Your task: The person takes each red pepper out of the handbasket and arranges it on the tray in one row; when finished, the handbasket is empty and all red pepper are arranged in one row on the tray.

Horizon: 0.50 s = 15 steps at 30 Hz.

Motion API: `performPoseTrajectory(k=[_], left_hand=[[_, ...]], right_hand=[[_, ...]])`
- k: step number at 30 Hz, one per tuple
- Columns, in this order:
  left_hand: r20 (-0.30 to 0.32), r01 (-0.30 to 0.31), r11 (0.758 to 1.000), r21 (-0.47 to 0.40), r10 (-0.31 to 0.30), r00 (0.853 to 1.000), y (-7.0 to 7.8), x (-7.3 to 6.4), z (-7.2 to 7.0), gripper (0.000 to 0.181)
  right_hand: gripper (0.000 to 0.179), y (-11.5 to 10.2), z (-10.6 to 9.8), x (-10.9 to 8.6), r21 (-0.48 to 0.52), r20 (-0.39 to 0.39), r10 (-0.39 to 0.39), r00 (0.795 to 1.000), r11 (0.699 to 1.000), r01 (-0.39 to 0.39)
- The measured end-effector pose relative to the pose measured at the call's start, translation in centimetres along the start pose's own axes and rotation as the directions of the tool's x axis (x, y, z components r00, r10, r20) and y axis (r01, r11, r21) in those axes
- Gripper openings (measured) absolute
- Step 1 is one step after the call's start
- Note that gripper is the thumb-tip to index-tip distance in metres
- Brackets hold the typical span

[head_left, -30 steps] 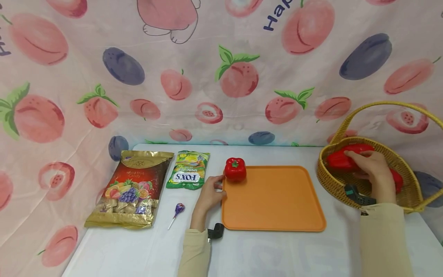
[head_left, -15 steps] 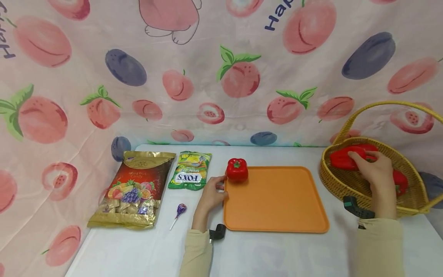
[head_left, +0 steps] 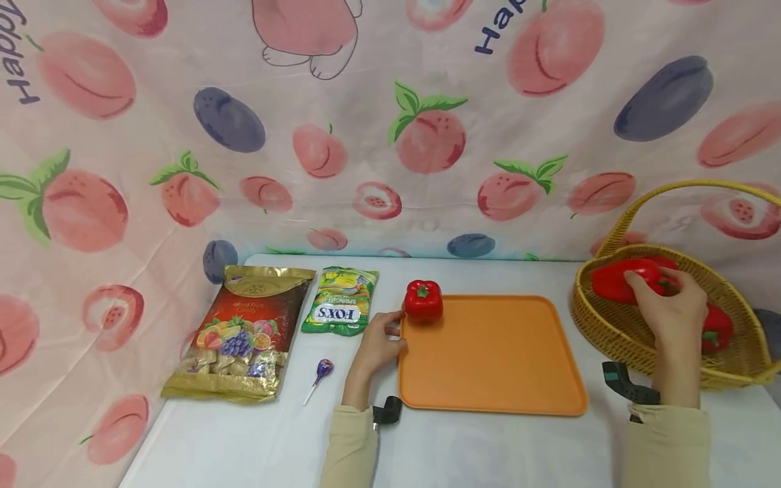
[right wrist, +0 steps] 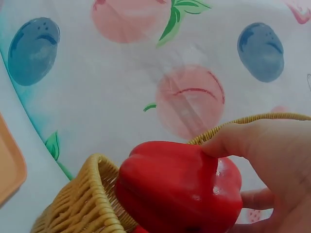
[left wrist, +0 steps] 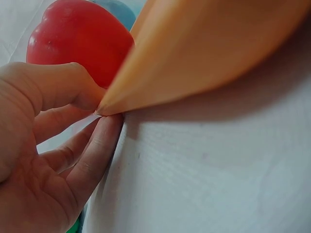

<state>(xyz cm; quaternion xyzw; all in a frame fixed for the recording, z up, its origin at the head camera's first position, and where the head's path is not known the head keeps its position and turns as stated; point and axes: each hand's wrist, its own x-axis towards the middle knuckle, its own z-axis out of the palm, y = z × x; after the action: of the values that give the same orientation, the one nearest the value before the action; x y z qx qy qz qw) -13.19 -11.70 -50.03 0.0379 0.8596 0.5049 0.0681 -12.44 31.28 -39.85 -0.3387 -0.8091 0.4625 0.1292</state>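
Observation:
In the head view, my right hand (head_left: pixel 674 308) grips a red bell pepper (head_left: pixel 617 280) above the left part of a yellow wicker basket (head_left: pixel 610 339). The right wrist view shows this bell pepper (right wrist: pixel 177 187) close up, with the thumb on its top side and fingers at its far end. More red bell peppers (head_left: pixel 716 327) lie in the basket, partly hidden by the hand. My left hand (head_left: pixel 377 346) pinches the left rim of an orange tray (head_left: pixel 488 356). Another red bell pepper (head_left: pixel 424 301) sits on the tray's far left corner, near the left fingertips.
Left of the tray lie a green candy packet (head_left: pixel 342 300), a lollipop (head_left: pixel 320 379) and a large red-and-gold candy bag (head_left: pixel 241 332). The basket's tall handle (head_left: pixel 689 183) arches over it. A fruit-print cloth (head_left: pixel 427 203) hangs behind the white table.
My right hand has raised the bell pepper a little within the basket, uncovering more of the peppers behind. The left hand keeps its place at the tray. The whole head view has shifted slightly.

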Motion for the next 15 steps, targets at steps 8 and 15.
performPoseTrajectory(k=[8,15], left_hand=[[-0.004,-0.014,1.0,0.002,0.014,1.0,-0.2,-0.2,0.1,0.055],[-0.01,-0.008,1.0,-0.003,0.008,1.0,-0.3,-0.1,0.1,0.055]], right_hand=[[0.062,0.5,0.9,-0.6,0.089,-0.107,-0.038,0.994,0.995,0.047],[0.06,0.0,1.7,-1.0,0.11,-0.15,-0.065,0.987,0.991,0.082]])
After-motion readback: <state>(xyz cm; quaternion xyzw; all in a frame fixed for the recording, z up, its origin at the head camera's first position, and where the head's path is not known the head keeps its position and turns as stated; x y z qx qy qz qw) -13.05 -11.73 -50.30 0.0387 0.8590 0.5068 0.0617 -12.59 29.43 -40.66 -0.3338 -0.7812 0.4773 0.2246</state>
